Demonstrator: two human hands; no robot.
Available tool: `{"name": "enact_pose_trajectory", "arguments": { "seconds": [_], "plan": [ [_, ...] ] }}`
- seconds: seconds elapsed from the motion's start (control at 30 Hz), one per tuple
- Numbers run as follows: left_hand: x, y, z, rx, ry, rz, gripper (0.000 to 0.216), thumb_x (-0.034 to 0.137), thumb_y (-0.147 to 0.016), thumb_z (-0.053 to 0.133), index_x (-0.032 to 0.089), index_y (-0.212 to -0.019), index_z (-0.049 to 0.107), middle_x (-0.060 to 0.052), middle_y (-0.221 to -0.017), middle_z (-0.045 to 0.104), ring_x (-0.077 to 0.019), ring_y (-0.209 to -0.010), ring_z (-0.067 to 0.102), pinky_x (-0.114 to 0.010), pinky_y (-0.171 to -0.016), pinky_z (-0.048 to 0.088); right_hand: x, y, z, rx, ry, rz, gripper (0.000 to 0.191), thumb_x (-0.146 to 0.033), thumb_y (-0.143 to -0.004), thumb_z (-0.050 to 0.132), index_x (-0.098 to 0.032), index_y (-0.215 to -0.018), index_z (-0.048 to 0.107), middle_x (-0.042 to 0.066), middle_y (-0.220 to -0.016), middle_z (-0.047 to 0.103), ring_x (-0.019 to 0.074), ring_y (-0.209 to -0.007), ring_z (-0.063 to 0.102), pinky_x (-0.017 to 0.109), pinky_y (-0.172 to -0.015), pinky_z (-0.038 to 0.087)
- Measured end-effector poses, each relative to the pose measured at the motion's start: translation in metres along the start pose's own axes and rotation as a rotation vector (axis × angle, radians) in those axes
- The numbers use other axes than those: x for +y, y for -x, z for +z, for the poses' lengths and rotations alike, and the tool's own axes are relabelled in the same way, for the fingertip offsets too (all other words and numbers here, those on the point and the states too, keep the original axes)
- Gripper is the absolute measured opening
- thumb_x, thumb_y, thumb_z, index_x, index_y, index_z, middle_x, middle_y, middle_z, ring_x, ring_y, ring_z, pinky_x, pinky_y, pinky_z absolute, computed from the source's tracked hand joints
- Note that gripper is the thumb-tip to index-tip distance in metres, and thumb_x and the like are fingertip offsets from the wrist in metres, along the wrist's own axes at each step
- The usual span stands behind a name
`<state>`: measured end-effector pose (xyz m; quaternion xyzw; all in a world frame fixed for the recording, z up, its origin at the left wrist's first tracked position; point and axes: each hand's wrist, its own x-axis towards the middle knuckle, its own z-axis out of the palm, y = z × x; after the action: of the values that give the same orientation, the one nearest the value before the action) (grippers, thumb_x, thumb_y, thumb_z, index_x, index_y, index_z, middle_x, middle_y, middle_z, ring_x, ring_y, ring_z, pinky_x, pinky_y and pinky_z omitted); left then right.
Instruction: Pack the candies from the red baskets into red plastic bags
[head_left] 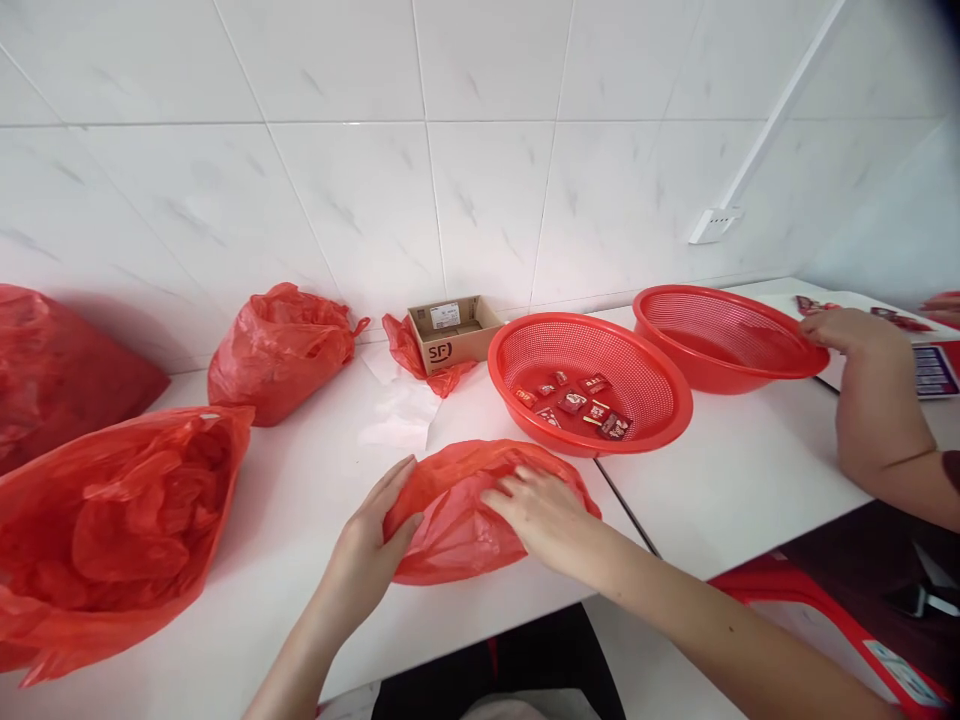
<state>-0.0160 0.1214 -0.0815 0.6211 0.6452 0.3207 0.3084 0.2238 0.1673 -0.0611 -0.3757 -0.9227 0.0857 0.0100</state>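
A red plastic bag (469, 515) lies with its mouth spread wide at the table's front edge. My left hand (371, 540) grips the bag's left rim, thumb on the inner side and fingers along the outside. Over the right part of the mouth, my right hand (536, 510) reaches in with its fingers apart and bent, touching the film; some fingertips are hidden by the hand. Just behind the bag stands a red mesh basket (517, 345) with several small red packets (572, 401) on its bottom.
A second red basket (705, 375) stands at the right, touched by another person's hand (844, 330). An open cardboard box (461, 350) sits near the wall. Stuffed red bags (277, 350) stand at the left, one of them an open-mouthed bag (150, 520) holding crumpled red plastic.
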Motion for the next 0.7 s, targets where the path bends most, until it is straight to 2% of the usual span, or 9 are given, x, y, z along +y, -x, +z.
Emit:
{"name": "enact_pose_trajectory", "arguments": {
  "seconds": [0.07, 0.13, 0.2, 0.23, 0.33, 0.4, 0.5, 0.6, 0.7],
  "plan": [
    [-0.003, 0.0, -0.01, 0.076, -0.032, 0.032, 0.061, 0.037, -0.091, 0.049, 0.026, -0.149, 0.035, -0.002, -0.159, 0.031, -0.0197, -0.146, 0.026, -0.038, -0.121, 0.019, 0.008, 0.006, -0.007, -0.162, -0.043, 0.041, 0.045, -0.006, -0.073, 0.061, -0.019, -0.115, 0.066, 0.013, -0.102, 0.07, 0.0301, -0.092, 0.065, 0.039, -0.074, 0.05],
    [-0.01, 0.0, -0.02, 0.221, -0.076, 0.047, 0.059, 0.031, -0.091, 0.047, 0.023, -0.148, 0.036, -0.004, -0.158, 0.032, -0.0199, -0.146, 0.027, -0.038, -0.121, 0.019, 0.016, 0.013, -0.015, -0.332, -0.152, 0.043, 0.04, -0.011, -0.067, 0.066, -0.023, -0.105, 0.07, 0.007, -0.09, 0.071, 0.0265, -0.079, 0.066, 0.033, -0.062, 0.049],
    [-0.016, -0.001, -0.027, 0.338, -0.11, 0.063, 0.055, 0.025, -0.09, 0.044, 0.025, -0.145, 0.041, -0.005, -0.156, 0.037, -0.0204, -0.144, 0.031, -0.04, -0.12, 0.022, 0.022, 0.019, -0.022, -0.385, -0.307, 0.03, 0.038, -0.017, -0.071, 0.066, -0.029, -0.107, 0.071, 0.002, -0.083, 0.071, 0.0234, -0.075, 0.067, 0.029, -0.057, 0.046],
    [-0.018, 0.0, -0.029, 0.354, -0.111, 0.075, 0.053, 0.023, -0.089, 0.044, 0.026, -0.141, 0.044, -0.005, -0.154, 0.039, -0.0208, -0.143, 0.033, -0.041, -0.119, 0.023, 0.024, 0.02, -0.024, -0.351, -0.38, 0.028, 0.04, -0.022, -0.075, 0.066, -0.031, -0.114, 0.069, 0.002, -0.087, 0.072, 0.0232, -0.08, 0.067, 0.028, -0.058, 0.047],
    [-0.018, 0.003, -0.026, 0.257, -0.042, 0.112, 0.032, 0.023, -0.087, 0.046, 0.027, -0.118, 0.058, -0.006, -0.148, 0.044, -0.024, -0.139, 0.039, -0.042, -0.112, 0.034, 0.024, 0.014, -0.021, -0.131, -0.46, 0.014, 0.043, -0.033, -0.089, 0.059, -0.03, -0.132, 0.06, 0.006, -0.112, 0.071, 0.0251, -0.103, 0.065, 0.035, -0.08, 0.051],
    [-0.012, 0.007, -0.021, 0.103, -0.003, 0.13, 0.017, 0.021, -0.086, 0.045, 0.024, -0.089, 0.061, -0.008, -0.141, 0.051, -0.0266, -0.139, 0.038, -0.039, -0.104, 0.042, 0.022, 0.005, -0.01, 0.027, -0.413, -0.045, 0.035, -0.026, -0.095, 0.049, -0.027, -0.127, 0.063, 0.007, -0.119, 0.069, 0.0233, -0.11, 0.062, 0.037, -0.091, 0.048],
    [-0.001, 0.013, -0.014, -0.141, -0.011, 0.094, 0.026, 0.015, -0.083, 0.04, 0.023, -0.068, 0.06, -0.008, -0.123, 0.063, -0.0273, -0.125, 0.053, -0.034, -0.091, 0.049, 0.018, -0.01, 0.009, 0.156, -0.281, -0.158, 0.035, -0.013, -0.096, 0.043, -0.022, -0.12, 0.066, 0.007, -0.117, 0.068, 0.0207, -0.111, 0.059, 0.037, -0.097, 0.045],
    [0.004, 0.017, -0.011, -0.214, -0.032, 0.02, 0.033, 0.02, -0.087, 0.038, 0.026, -0.087, 0.071, -0.005, -0.115, 0.068, -0.0241, -0.104, 0.065, -0.034, -0.087, 0.051, 0.021, -0.014, 0.02, 0.131, -0.159, -0.139, 0.047, -0.011, -0.087, 0.057, -0.023, -0.133, 0.058, 0.011, -0.132, 0.058, 0.0272, -0.128, 0.045, 0.045, -0.106, 0.038],
    [0.0, 0.016, -0.014, -0.098, -0.177, 0.002, 0.039, 0.029, -0.088, 0.047, 0.03, -0.122, 0.065, -0.005, -0.134, 0.06, -0.026, -0.11, 0.064, -0.036, -0.092, 0.051, 0.028, -0.01, 0.018, -0.085, -0.194, 0.021, 0.094, -0.011, -0.066, 0.073, -0.031, -0.15, 0.034, 0.013, -0.15, 0.04, 0.0368, -0.135, 0.037, 0.052, -0.102, 0.041]
  ]
}}
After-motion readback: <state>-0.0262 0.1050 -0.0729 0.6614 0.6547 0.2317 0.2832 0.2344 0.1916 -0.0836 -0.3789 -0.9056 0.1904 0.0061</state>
